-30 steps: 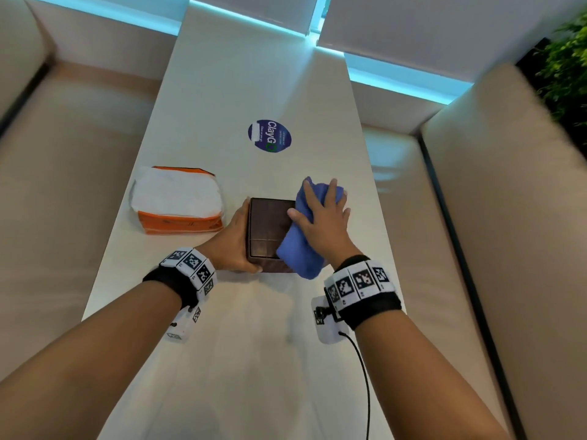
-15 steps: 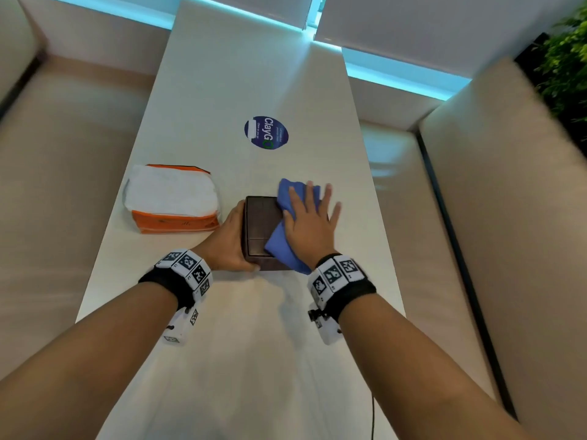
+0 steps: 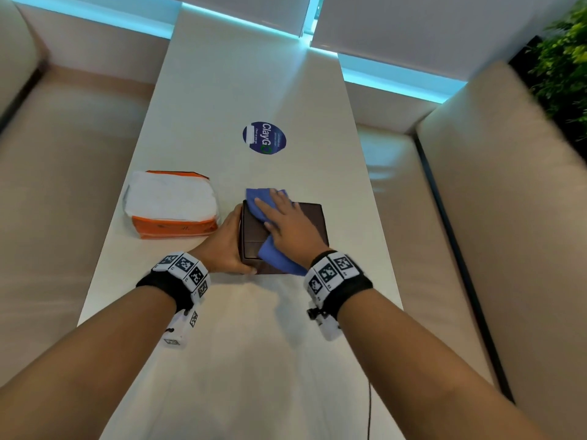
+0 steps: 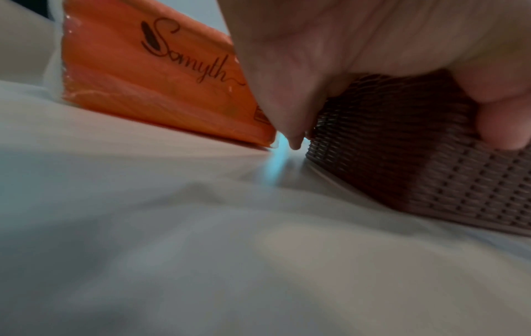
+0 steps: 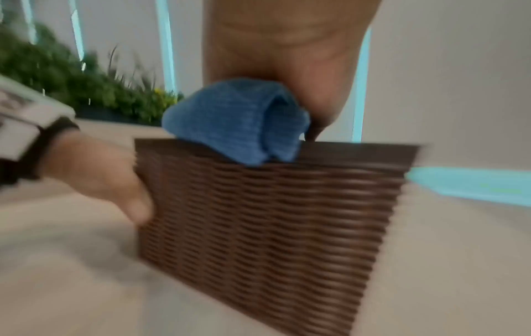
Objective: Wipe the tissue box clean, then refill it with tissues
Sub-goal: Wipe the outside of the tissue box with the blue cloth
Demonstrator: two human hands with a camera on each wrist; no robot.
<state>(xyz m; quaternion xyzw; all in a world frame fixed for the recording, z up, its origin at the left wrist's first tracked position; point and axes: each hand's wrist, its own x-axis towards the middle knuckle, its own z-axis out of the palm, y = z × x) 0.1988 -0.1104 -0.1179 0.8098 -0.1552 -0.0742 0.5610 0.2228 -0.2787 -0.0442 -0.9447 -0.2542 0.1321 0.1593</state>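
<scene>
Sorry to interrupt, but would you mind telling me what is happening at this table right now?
A person is wiping a brown woven tissue box. Their left hand grips its left side to steady it, while the right hand presses a blue cloth flat on its top. An orange pack of tissues lies on the table to the left, not yet used for refilling.

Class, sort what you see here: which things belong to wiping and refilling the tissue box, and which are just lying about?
Belongs to the job:
- brown woven tissue box, held by the left hand
- blue cloth, pressed on its top by the right hand
- orange tissue pack

Just there:
- round blue sticker
- green plants
</scene>
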